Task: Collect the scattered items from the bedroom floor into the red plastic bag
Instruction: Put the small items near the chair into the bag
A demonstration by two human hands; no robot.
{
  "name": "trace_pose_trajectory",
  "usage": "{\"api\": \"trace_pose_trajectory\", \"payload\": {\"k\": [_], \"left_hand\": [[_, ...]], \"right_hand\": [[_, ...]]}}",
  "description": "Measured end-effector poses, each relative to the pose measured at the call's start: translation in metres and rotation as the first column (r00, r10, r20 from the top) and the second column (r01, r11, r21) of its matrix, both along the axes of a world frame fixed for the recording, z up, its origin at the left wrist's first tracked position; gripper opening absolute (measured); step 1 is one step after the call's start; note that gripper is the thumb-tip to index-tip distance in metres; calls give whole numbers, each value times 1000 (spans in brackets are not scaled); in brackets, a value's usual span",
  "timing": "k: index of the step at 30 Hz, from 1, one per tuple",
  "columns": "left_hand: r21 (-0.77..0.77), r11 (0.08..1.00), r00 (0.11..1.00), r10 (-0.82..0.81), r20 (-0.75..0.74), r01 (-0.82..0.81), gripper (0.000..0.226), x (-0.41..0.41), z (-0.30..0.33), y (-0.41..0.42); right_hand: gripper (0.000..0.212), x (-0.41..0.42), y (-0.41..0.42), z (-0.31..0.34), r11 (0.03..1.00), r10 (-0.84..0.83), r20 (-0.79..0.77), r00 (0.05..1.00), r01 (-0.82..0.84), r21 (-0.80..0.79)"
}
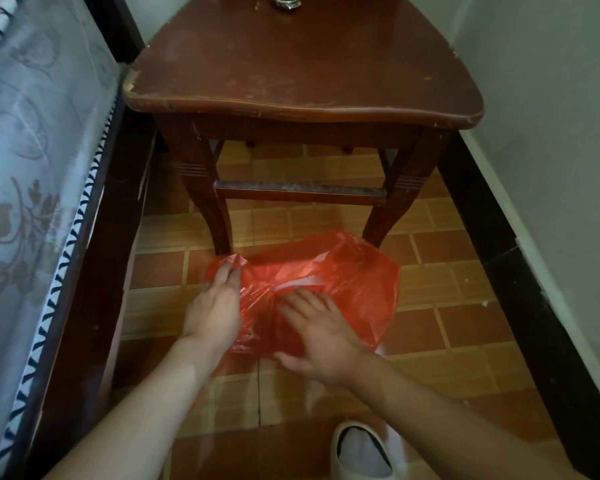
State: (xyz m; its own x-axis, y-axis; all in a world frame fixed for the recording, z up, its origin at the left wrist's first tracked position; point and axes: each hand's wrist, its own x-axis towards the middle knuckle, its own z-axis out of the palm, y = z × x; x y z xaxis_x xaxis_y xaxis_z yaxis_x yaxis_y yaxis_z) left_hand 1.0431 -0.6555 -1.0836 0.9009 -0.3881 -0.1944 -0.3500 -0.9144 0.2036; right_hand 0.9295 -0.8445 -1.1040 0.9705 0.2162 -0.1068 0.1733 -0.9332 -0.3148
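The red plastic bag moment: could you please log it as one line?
stage: handling bag | red plastic bag: on floor by wooden table | left hand: pinches bag edge | right hand: flat on bag

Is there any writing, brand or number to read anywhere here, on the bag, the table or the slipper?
None can be read.
Red plastic bag: plain, no print visible.
Wooden table: no label; the shiny object at its far edge is cut off.
Slipper: no visible marking.

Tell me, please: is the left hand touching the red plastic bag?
Touching. The head view shows the left hand pinching the edge of the red plastic bag between its fingertips.
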Motion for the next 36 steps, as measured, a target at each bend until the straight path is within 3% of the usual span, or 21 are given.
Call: {"api": "trace_pose_trajectory", "payload": {"k": [3, 7, 12, 21, 25, 29, 32, 36], "left_hand": [[1, 999, 998, 53, 32, -53, 83, 4, 6, 4], [24, 999, 999, 35, 21, -35, 82, 2, 9, 4], [3, 999, 999, -45, 14, 45, 63, -5, 9, -5], [148, 985, 996, -92, -8, 92, 100, -8, -7, -20], [244, 965, 995, -92, -41, 99, 98, -12, -13, -23], [260, 959, 992, -93, -82, 111, 94, -14, -22, -17], [253, 958, 989, -117, -94, 137, 95, -14, -24, -9], [258, 957, 990, -123, -61, 135, 83, -11, -22, 3]], "right_hand": [[114, 19, 10, -21, 986, -16, -194, 981, -16, -163], [108, 27, 6, -47, 962, -61, -286, 956, -20, -271], [96, 5, 14, -58, 971, 0, -283, 959, -68, -230], [93, -45, 32, -51, 978, 172, -336, 926, -202, -55], [94, -60, 44, -56, 951, 275, -371, 887, -307, -31], [81, -74, 47, -54, 939, 320, -411, 853, -343, 19], [62, -79, 46, -45, 920, 376, -338, 863, -392, 22], [43, -60, 31, -22, 955, 296, 8, 955, -296, 17]]}}
